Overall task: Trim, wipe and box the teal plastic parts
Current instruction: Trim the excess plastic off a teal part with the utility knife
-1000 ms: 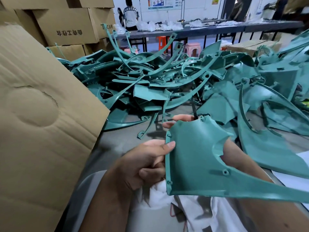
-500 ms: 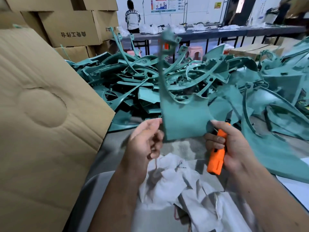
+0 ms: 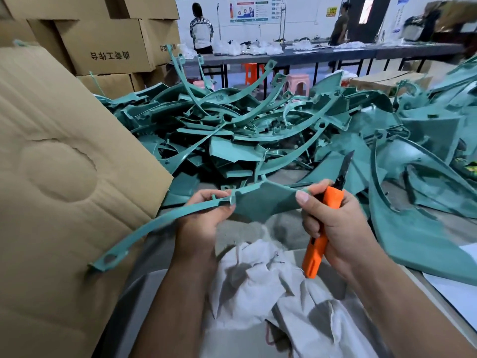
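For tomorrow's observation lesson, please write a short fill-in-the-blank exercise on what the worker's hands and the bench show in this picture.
1. The right hand grips a utility knife whose handle is ____.
2. Both hands hold one teal plastic part; its long thin arm points toward the ____ box.
3. The crumpled cloth below the left hand is ____.

Missing words: orange; cardboard; white

Held above the cloth (image 3: 260, 288): plastic part (image 3: 260, 202), with cardboard flap (image 3: 64, 177) left and parts pile (image 3: 245, 130) behind.
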The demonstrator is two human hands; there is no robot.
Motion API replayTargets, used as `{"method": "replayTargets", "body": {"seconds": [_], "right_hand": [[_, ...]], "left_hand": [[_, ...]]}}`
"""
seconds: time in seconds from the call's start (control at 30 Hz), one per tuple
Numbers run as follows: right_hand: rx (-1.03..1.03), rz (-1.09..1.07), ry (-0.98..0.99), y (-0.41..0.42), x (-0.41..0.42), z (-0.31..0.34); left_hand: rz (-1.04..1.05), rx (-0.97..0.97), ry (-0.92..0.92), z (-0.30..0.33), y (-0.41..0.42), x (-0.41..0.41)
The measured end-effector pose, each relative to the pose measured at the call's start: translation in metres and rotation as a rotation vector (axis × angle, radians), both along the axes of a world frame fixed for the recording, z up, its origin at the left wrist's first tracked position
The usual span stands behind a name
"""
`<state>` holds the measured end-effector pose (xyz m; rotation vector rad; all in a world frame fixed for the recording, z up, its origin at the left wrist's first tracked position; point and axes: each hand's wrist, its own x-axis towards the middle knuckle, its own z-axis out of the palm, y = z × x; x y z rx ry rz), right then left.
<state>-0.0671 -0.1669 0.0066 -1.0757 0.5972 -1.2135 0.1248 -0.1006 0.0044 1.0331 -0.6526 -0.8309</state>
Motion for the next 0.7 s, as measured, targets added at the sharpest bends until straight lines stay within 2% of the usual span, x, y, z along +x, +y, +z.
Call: {"method": "replayTargets", "body": {"seconds": [0.1,0.17,0.23,0.3,0.4,0.6,0.7], "right_hand": [[-0.029,0.055,0.049,0.000,-0.002,0.002],[-0.039,0.109,0.068,-0.001,-0.005,0.002],[-0.036,0.125,0.079,-0.003,-0.007,0.002],[-0.021,0.120,0.090,-0.005,-0.007,0.002],[-0.006,0.101,0.112,-0.006,-0.008,0.001],[0.056,-0.254,0.305,-0.007,-0.005,-0.001],[0.115,-0.220,0.287,-0.007,-0.008,0.005]], "left_hand": [[-0.155,-0.078,0.278,0.002,0.002,0.000],[-0.245,-0.091,0.398,0.006,0.002,0.000],[-0.255,-0.030,0.404,0.009,0.003,-0.002],[-0.181,0.049,0.376,0.010,0.002,-0.005],[-0.090,0.046,0.332,0.007,-0.001,-0.008],[0.045,-0.043,0.354,0.009,-0.002,0.006],[0.144,0.049,0.422,0.005,-0.006,0.012]]}}
